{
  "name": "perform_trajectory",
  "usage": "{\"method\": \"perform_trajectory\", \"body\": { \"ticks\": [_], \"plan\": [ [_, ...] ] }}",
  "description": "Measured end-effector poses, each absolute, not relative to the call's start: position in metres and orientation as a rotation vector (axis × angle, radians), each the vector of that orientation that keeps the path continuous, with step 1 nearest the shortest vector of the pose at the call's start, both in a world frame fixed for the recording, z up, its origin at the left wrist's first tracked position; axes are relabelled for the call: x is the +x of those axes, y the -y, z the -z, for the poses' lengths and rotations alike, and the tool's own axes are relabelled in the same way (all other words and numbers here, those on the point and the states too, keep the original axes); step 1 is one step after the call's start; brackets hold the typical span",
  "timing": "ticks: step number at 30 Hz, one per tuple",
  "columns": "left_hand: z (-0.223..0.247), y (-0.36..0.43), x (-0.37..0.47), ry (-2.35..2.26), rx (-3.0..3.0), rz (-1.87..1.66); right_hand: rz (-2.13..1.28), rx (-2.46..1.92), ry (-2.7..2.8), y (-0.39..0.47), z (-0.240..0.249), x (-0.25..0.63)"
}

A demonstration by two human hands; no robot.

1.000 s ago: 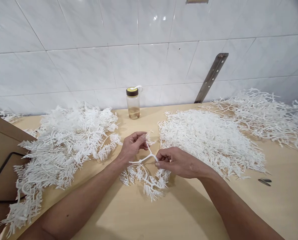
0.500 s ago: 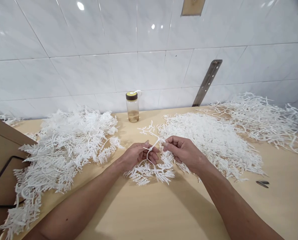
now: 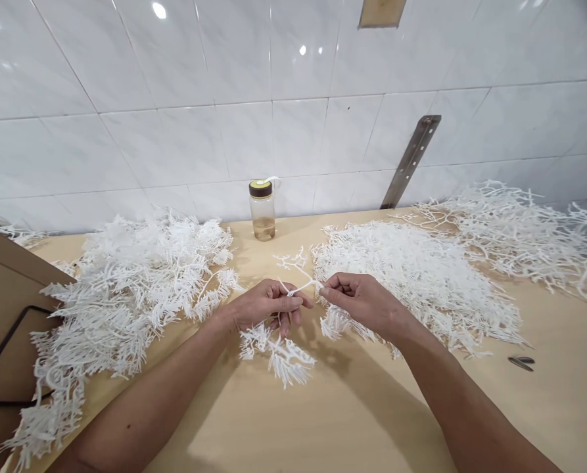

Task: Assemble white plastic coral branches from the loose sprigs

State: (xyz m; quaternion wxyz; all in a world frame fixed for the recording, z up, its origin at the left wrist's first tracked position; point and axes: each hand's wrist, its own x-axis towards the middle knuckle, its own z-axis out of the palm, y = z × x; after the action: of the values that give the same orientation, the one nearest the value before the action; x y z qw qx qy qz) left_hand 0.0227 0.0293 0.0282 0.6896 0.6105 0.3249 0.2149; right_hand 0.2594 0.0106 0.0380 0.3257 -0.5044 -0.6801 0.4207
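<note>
Between my two hands is a white branching piece [image 3: 303,286] with thin bare twigs at its upper end. My left hand [image 3: 268,305] pinches its stem between thumb and fingers. A feathery white sprig [image 3: 286,358] hangs below that hand, over the wooden table [image 3: 293,427]. My right hand [image 3: 359,299] is closed at the fingertips on the right end of the white branching piece. Beneath and beside my right hand lies a dense pile of white feathery pieces [image 3: 421,282]. Another fluffy white pile [image 3: 145,282] spreads out left of my left hand.
A clear bottle with a dark and yellow lid [image 3: 262,213] stands near the tiled wall. Bare white branches [image 3: 524,236] are heaped at the far right. Small dark snips [image 3: 521,362] lie on the right. A brown box [image 3: 12,315] stands at the left edge.
The feathery sprig has swung down and left beneath my left hand. The stem between my hands lies flatter, and my right fingertips now grip its right end.
</note>
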Motion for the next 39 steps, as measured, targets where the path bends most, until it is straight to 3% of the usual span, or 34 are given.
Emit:
{"method": "perform_trajectory", "body": {
  "ticks": [15, 29, 35, 39],
  "plan": [
    [-0.057, -0.026, -0.006, -0.954, 1.700, -0.013, -0.992, -1.361, 2.064, -0.005, -0.026, 0.237],
    [-0.082, 0.014, -0.050, -1.343, 2.105, -0.308, -0.799, -1.481, 2.068, -0.005, 0.003, 0.207],
    [-0.082, 0.051, -0.001, -1.335, 2.181, -0.802, -0.806, -1.461, 2.068, -0.005, 0.008, 0.207],
    [-0.060, 0.072, 0.039, -1.155, 2.086, -0.682, -0.844, -1.462, 2.035, -0.009, 0.008, 0.211]
  ]
}}
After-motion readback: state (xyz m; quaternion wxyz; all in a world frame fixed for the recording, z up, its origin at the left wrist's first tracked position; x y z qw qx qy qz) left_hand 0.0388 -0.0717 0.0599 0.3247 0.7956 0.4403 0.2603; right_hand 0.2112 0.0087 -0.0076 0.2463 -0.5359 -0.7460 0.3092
